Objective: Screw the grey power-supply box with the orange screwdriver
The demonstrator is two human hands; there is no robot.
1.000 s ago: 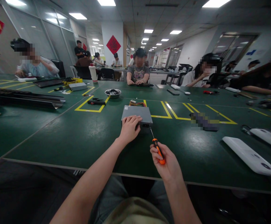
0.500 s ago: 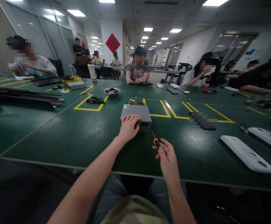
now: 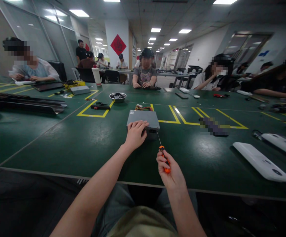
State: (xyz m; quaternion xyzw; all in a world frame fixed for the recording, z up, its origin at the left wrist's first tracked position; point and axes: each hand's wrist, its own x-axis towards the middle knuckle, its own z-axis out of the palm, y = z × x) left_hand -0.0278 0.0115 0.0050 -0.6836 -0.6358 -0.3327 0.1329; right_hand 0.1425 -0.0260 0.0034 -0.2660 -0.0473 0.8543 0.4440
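The metal box (image 3: pixel 145 116) lay on the counter (image 3: pixel 83 144). In front of its near right corner, the right-hand grip (image 3: pixel 171 171) pinched the screwdriver (image 3: pixel 161 148), long axis aimed at that corner. The left-hand grip (image 3: pixel 136 133) rested, fingers spread, atop the box.

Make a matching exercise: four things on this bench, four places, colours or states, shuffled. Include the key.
Things
1. screwdriver
2. grey metal box
3. bowl
4. cup

Places, colours, states
A. white, with a red top
B. lying under the left hand
C. holding small, mostly dark bits
D. held in the right hand

Pairs
1-D
2-B
3-C
4-A
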